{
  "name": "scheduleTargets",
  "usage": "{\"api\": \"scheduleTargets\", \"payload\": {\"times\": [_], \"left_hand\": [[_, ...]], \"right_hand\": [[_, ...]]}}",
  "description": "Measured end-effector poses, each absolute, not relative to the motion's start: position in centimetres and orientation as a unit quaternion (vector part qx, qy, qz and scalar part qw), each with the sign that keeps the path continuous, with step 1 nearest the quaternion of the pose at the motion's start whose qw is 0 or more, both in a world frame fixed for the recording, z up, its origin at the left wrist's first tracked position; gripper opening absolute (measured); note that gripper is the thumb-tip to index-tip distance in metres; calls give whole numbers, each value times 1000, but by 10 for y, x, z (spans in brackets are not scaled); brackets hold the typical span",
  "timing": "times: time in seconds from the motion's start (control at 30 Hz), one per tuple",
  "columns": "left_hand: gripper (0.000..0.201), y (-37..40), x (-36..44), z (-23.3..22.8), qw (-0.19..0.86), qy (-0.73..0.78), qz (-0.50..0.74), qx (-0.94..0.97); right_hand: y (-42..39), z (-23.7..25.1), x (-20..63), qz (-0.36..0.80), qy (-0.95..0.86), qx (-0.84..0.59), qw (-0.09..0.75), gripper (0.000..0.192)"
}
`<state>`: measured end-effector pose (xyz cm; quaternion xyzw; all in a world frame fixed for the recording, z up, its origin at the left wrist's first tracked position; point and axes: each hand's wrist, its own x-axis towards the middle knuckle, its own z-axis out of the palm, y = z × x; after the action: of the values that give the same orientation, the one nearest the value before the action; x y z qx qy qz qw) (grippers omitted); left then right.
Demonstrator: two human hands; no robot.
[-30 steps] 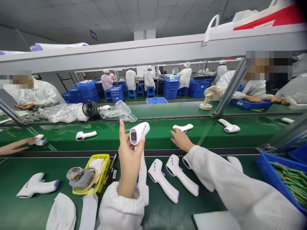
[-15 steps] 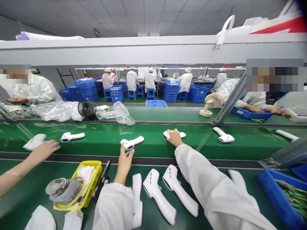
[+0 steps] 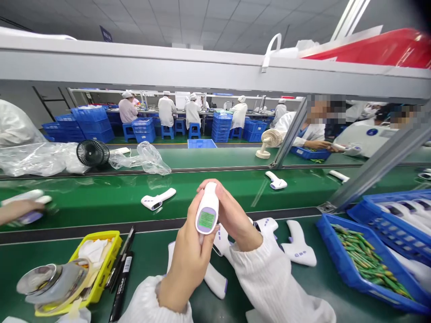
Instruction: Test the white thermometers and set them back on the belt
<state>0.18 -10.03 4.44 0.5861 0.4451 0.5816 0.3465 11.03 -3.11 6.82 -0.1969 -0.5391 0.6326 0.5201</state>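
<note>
My left hand [image 3: 188, 264], which half a second ago was setting a thermometer on the belt, now grips a white infrared thermometer [image 3: 207, 208] upright over the counter [image 3: 161, 251]; its screen glows green (digits unreadable). My right hand [image 3: 232, 215], back from the belt, clasps its upper body. The unit is evidently powered. No brand or label legible.

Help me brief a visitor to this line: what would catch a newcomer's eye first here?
First, the white thermometer with its lit green screen, held up at centre between the left hand and the right hand. Then the blue bin of green parts at the right, and the yellow tray at lower left. More white thermometers lie on the green bench below the hands, and another one sits on the belt behind.
</note>
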Motion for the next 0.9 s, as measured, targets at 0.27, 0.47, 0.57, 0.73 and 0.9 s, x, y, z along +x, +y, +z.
{"api": "scheduleTargets", "payload": {"times": [0.27, 0.47, 0.57, 0.73, 0.9], "left_hand": [[63, -119, 3, 50, 383, 428, 575, 583], [63, -121, 10, 52, 381, 412, 596, 575], [62, -122, 12, 51, 382, 421, 601, 562], [58, -122, 10, 50, 379, 437, 612, 539], [56, -121, 10, 51, 381, 444, 610, 534]], "right_hand": [[-40, 48, 104, 741, -387, -103, 539, 24], [-43, 43, 100, 769, -342, -53, 538, 16], [-44, 43, 99, 772, -328, -44, 543, 12], [-42, 42, 99, 772, -338, -38, 537, 12], [-40, 40, 100, 778, -339, -31, 527, 12]]}}
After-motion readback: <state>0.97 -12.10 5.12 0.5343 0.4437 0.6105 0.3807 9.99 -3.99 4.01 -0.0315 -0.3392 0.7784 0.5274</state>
